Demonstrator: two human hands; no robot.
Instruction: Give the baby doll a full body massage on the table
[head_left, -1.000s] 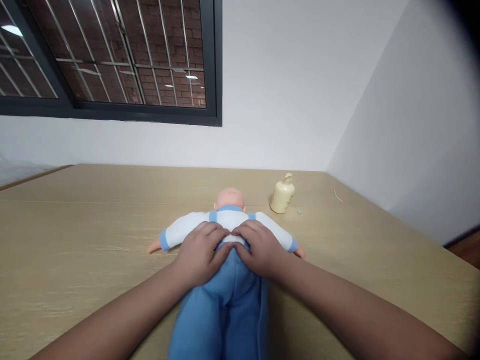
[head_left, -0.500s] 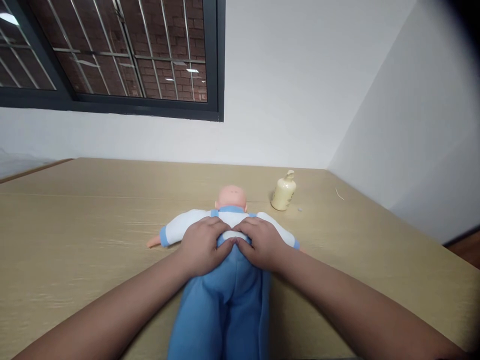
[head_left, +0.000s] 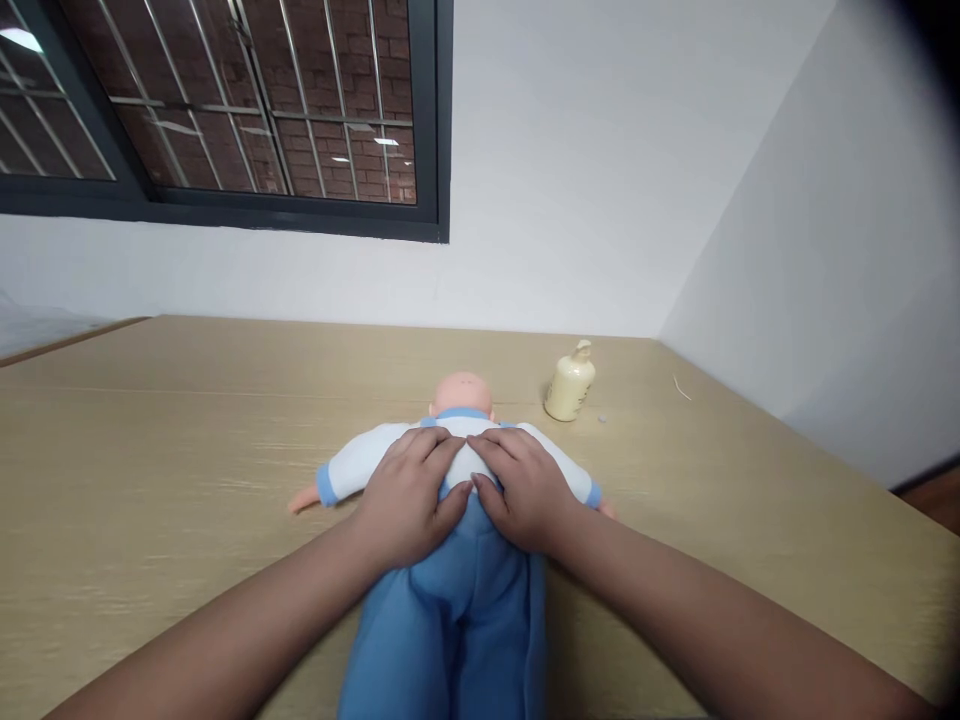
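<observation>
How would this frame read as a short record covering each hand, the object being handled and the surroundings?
left hand: spread over the left side of the doll's torso
right hand: spread over the torso's right side, close to the left hand
doll: lying flat, arms outstretched, face not visible; white top, blue trousers
surface: wood-toned table
also on table: cream pump bottle, upright, beyond the doll's right arm
background: white wall, dark-framed window with bars
</observation>
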